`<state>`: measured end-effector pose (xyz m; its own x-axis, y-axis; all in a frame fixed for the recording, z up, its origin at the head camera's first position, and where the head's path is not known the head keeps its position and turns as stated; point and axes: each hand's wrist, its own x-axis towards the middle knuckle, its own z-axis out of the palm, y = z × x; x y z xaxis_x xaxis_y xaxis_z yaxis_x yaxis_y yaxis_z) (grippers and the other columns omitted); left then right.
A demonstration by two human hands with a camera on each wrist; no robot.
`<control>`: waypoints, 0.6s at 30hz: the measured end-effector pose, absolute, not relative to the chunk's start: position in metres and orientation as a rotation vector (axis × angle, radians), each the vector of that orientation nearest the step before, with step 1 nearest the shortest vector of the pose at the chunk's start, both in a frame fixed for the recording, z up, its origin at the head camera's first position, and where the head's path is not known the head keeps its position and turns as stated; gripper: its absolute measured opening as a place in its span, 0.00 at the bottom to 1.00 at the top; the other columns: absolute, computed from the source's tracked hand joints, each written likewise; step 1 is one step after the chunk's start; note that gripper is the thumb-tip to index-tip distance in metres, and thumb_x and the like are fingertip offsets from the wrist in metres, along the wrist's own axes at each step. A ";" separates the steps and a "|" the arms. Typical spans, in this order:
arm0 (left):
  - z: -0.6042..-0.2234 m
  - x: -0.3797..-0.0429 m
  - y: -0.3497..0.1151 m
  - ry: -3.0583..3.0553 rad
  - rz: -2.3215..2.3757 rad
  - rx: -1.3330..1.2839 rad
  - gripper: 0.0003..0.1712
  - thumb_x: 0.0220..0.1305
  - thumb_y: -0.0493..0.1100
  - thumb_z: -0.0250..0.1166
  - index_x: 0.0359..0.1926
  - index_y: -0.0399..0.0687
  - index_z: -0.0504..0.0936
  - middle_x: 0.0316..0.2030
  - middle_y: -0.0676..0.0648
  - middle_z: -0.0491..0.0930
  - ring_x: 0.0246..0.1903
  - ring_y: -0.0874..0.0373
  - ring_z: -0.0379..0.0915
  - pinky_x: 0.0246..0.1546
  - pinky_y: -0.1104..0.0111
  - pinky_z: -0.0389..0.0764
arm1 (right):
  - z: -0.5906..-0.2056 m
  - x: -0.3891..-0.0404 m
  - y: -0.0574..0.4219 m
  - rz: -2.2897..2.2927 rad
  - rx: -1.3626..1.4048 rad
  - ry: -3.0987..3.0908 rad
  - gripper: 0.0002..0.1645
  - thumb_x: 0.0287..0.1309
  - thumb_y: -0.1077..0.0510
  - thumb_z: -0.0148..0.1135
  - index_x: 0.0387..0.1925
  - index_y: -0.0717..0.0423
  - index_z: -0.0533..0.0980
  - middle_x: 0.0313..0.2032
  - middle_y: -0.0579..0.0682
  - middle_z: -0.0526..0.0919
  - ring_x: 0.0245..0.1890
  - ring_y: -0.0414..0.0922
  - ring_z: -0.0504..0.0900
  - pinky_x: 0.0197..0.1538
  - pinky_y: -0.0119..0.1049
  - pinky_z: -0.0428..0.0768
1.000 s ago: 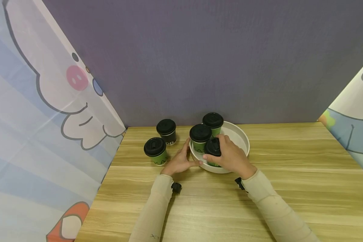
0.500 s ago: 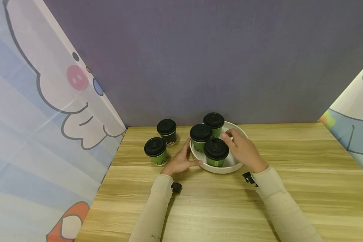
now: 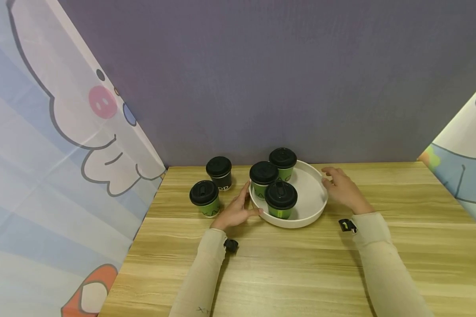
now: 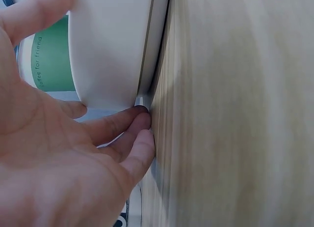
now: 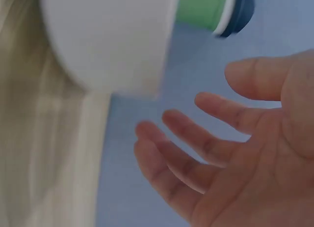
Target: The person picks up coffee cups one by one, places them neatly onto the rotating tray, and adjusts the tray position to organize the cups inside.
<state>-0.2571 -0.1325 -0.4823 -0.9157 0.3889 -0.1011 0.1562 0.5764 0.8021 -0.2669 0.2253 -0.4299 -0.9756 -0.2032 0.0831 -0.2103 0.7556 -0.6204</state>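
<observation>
A round white tray [image 3: 311,193] holds three green paper cups with black lids: a back cup [image 3: 286,174], a left cup [image 3: 259,190] and a front cup [image 3: 280,212]. My left hand [image 3: 234,213] touches the tray's outer wall at its near left, thumb and fingers spread; in the left wrist view, the thumb and fingertips lie against the wall. My right hand [image 3: 343,190] is just off the tray's right rim, holding nothing. In the right wrist view its fingers [image 5: 211,143] are loosely bent and apart from the tray wall [image 5: 110,40].
Left of the tray stand a black paper cup [image 3: 222,180] and another green cup [image 3: 210,208], both lidded. The wooden table [image 3: 285,273] meets a grey-purple wall [image 3: 281,88] behind. A printed cartoon curtain [image 3: 63,198] borders the table's left side.
My right hand has let go of the front green cup and moved right, out past the tray's rim. That cup now stands in the tray. My left hand has stayed at the tray.
</observation>
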 end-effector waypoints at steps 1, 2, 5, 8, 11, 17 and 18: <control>-0.483 -0.257 -0.133 2.540 1.262 0.450 0.63 0.64 0.62 0.70 0.83 0.62 0.33 0.79 0.43 0.57 0.79 0.49 0.52 0.78 0.49 0.56 | -0.433 -0.269 0.230 1.063 0.346 -2.946 0.30 0.79 0.56 0.42 0.73 0.70 0.60 0.63 0.77 0.69 0.58 0.72 0.75 0.56 0.66 0.76; -0.483 -0.257 -0.133 2.533 1.269 0.446 0.62 0.65 0.61 0.69 0.83 0.64 0.33 0.79 0.44 0.58 0.79 0.50 0.53 0.78 0.49 0.56 | -0.435 -0.270 0.234 1.082 0.351 -2.957 0.30 0.79 0.56 0.41 0.73 0.71 0.59 0.63 0.77 0.69 0.59 0.73 0.75 0.57 0.67 0.76; -0.484 -0.257 -0.134 2.523 1.278 0.429 0.60 0.67 0.60 0.67 0.83 0.68 0.33 0.79 0.44 0.58 0.78 0.50 0.54 0.77 0.50 0.57 | -0.442 -0.274 0.243 1.115 0.362 -2.986 0.31 0.79 0.57 0.42 0.73 0.74 0.58 0.61 0.79 0.71 0.61 0.75 0.73 0.59 0.68 0.74; -0.485 -0.257 -0.135 2.511 1.289 0.406 0.57 0.69 0.61 0.64 0.82 0.70 0.34 0.78 0.44 0.59 0.78 0.49 0.54 0.76 0.48 0.59 | -0.449 -0.276 0.250 1.102 0.360 -3.035 0.31 0.80 0.56 0.40 0.72 0.74 0.58 0.60 0.79 0.73 0.60 0.75 0.74 0.59 0.68 0.74; -0.485 -0.256 -0.135 2.504 1.305 0.401 0.54 0.70 0.59 0.62 0.83 0.69 0.35 0.78 0.43 0.60 0.78 0.47 0.54 0.76 0.46 0.59 | -0.455 -0.278 0.255 1.079 0.336 -3.085 0.31 0.81 0.52 0.35 0.73 0.71 0.58 0.61 0.78 0.73 0.60 0.74 0.75 0.59 0.67 0.75; -0.485 -0.257 -0.134 2.523 1.339 0.429 0.46 0.75 0.53 0.56 0.83 0.64 0.39 0.74 0.45 0.68 0.75 0.47 0.62 0.75 0.47 0.62 | -0.466 -0.282 0.258 1.179 0.342 -3.080 0.34 0.83 0.46 0.31 0.74 0.68 0.60 0.64 0.75 0.73 0.60 0.71 0.76 0.61 0.64 0.75; -0.486 -0.258 -0.134 2.533 1.338 0.433 0.45 0.76 0.52 0.55 0.83 0.63 0.40 0.73 0.45 0.69 0.74 0.47 0.63 0.74 0.47 0.62 | -0.467 -0.282 0.257 1.229 0.353 -3.070 0.34 0.84 0.47 0.31 0.74 0.68 0.59 0.62 0.75 0.75 0.57 0.69 0.79 0.58 0.62 0.78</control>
